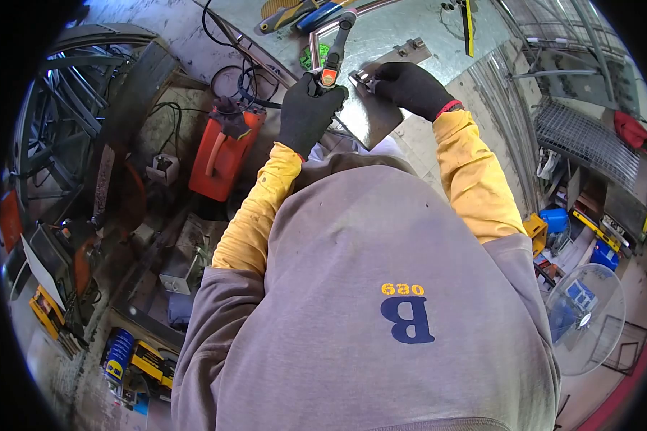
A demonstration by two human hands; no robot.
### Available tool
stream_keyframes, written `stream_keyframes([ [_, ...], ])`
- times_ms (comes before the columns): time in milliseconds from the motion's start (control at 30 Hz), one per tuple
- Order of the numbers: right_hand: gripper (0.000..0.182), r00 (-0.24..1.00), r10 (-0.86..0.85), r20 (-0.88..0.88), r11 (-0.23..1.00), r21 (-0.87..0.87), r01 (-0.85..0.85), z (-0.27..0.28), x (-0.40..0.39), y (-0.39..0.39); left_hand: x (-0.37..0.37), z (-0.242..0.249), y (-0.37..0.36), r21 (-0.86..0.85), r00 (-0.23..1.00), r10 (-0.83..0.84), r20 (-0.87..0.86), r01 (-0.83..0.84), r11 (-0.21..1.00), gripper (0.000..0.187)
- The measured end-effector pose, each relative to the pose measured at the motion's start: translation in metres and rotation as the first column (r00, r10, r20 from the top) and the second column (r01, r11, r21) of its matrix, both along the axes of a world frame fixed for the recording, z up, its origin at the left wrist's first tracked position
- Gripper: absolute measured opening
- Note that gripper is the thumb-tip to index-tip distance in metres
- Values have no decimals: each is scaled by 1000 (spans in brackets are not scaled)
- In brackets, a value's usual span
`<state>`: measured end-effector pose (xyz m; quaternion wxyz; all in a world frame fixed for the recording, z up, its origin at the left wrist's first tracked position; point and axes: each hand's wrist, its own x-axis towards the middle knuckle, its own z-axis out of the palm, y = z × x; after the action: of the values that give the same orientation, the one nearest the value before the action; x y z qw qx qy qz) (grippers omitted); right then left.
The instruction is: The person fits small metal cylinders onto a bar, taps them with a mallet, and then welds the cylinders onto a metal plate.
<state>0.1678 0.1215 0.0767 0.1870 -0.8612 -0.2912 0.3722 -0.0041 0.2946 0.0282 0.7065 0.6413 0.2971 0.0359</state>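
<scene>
My left hand (305,111), in a black glove, is closed around a corded power tool (340,44) with a grey handle and an orange-red label. Its black cable runs off to the left. A green round piece (314,57) shows beside the tool. My right hand (413,90), also gloved in black, has its fingers closed at a small metal fitting (361,77) on a shiny metal plate (372,118). What the fingertips grip there is partly hidden. A flat metal strip with a hinge-like fitting (411,50) lies just beyond that hand.
The metal worktop (449,29) bears blue-handled and yellow-handled tools (287,16) and a yellow-black bar (469,29). A red jerrycan (219,154) stands at left. Metal bars (507,115) lie at right, near a wire mesh rack (589,140). Cables (248,79) hang left of the worktop.
</scene>
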Motion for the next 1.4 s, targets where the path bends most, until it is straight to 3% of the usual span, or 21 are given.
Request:
stream_keyframes([
  [267,40,997,-50,-52,999,16,51,4,-2,1,0,7,1,-9,999,-22,-31,22,1000,22],
  [1067,37,997,83,-8,996,41,-83,6,3,4,0,6,0,18,998,-36,-43,37,999,26],
  [1233,38,997,49,-67,997,56,-46,-2,5,0,-10,12,-5,-96,991,111,78,-104,990,41],
  [1267,38,997,40,-72,998,52,-37,0,3,1,-16,22,0,-98,997,71,40,-67,993,54],
  [1300,38,998,52,-47,998,31,-51,2,4,2,-25,20,5,-103,997,64,35,-60,993,54],
  [1367,38,998,58,-34,998,3,-58,0,3,0,-38,27,11,149,974,0,227,-35,988,64],
  [1400,38,998,50,-24,999,15,-50,-4,5,-1,-41,29,11,-139,985,147,85,-134,981,69],
])
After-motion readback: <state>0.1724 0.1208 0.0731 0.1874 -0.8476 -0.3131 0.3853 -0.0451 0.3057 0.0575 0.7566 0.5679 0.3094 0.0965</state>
